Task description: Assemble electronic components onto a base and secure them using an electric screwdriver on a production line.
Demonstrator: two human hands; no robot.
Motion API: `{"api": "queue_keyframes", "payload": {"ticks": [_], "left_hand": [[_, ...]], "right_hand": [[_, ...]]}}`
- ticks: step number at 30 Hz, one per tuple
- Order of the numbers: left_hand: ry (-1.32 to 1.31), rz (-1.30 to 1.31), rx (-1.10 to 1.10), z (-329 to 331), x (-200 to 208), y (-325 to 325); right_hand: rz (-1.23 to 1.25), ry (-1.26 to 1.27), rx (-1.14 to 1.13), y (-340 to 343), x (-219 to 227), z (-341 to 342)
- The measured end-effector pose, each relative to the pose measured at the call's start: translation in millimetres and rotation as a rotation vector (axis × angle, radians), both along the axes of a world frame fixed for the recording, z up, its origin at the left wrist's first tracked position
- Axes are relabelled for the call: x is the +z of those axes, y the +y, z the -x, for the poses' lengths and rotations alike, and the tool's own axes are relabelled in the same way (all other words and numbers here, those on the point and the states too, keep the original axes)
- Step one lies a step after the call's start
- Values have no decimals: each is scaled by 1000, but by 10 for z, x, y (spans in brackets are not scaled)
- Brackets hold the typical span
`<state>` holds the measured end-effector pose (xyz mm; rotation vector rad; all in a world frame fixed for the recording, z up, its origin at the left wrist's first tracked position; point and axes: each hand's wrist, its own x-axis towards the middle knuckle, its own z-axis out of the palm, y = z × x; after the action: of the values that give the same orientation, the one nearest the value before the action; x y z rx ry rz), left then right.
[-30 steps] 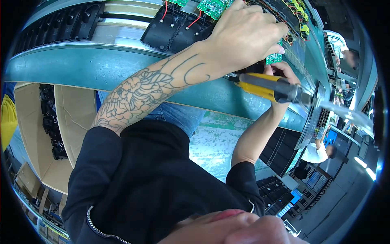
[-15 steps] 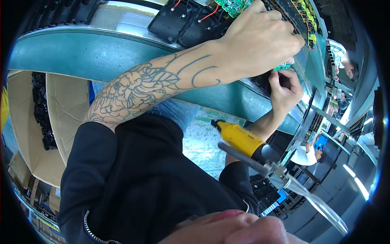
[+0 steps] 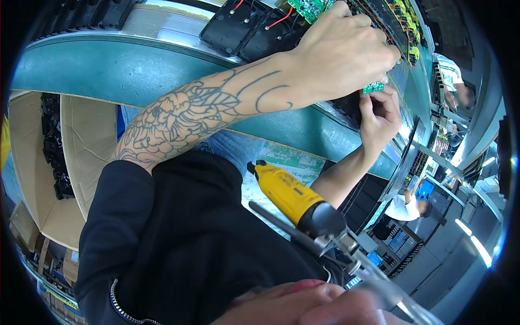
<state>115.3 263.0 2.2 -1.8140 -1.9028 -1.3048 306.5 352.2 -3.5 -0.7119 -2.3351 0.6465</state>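
Note:
A small green circuit board [image 3: 374,88] is pinched between the thumb and fingers of my right hand [image 3: 381,116]. Just above it my left hand [image 3: 346,57], on the tattooed forearm, is curled with its back toward me. Its fingertips are mostly hidden, so whatever they grip cannot be seen. A larger green circuit board [image 3: 310,8] lies beside the left hand at the top edge. Black plastic housings [image 3: 230,30] with red and black wires rest left of that board. A dark part below the left hand is mostly covered.
A yellow and black hand tool [image 3: 290,195] hangs before my chest, with a clear hose near it. Yellow components [image 3: 409,27] line the far right of the green bench [image 3: 135,65]. An open cardboard box [image 3: 81,146] with black parts stands left. Other people are at right.
The hanging yellow tool has swung left and slightly down. Both hands have shifted a little left, the small circuit board with them; their grips look the same.

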Motion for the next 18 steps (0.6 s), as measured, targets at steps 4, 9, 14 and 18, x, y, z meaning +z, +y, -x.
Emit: {"api": "queue_keyframes", "payload": {"ticks": [4, 9, 14, 18], "left_hand": [[-8, 35, -7, 11, 19, -9], [-2, 51, -25, 35, 23, -56], [-6, 24, -18, 31, 22, -66], [-19, -18, 2, 22, 16, -69]], "right_hand": [[39, -11, -1, 11, -7, -39], [30, -5, 17, 42, -21, -49], [-6, 28, 43, 87, -70, -41], [-15, 29, 54, 94, -92, -42]]}}
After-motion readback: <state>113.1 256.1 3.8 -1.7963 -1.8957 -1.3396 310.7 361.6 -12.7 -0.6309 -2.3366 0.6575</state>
